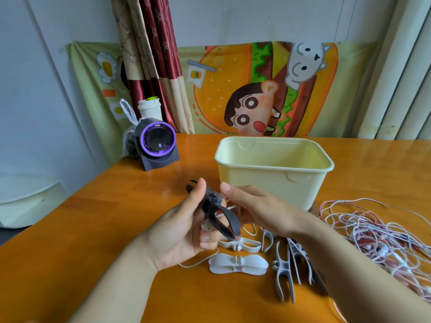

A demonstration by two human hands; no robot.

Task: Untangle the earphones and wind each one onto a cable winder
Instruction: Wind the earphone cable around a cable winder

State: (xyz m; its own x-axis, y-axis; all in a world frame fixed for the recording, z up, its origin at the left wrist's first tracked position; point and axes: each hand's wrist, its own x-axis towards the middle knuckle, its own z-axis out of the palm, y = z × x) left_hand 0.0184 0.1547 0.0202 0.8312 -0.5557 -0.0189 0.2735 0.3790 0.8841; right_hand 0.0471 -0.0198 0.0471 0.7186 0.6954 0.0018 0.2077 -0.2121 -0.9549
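Observation:
My left hand (179, 231) grips a black cable winder (218, 212) above the table, thumb on its upper end. My right hand (254, 208) is right beside it, fingers curled around a white earphone cable (229, 209) that runs across the winder; an earbud (206, 226) shows by my left fingers. The loose end of this cable (198, 262) trails on the table below my left hand. A tangle of white and red earphone cables (382, 238) lies at the right. Several white winders (238, 264) lie on the table under my hands.
A pale yellow plastic bin (275, 169) stands just behind my hands. A black and purple device (157, 143), a plastic bag and a paper cup (150, 109) sit at the back left of the orange table (116, 220). A cartoon cloth hangs behind.

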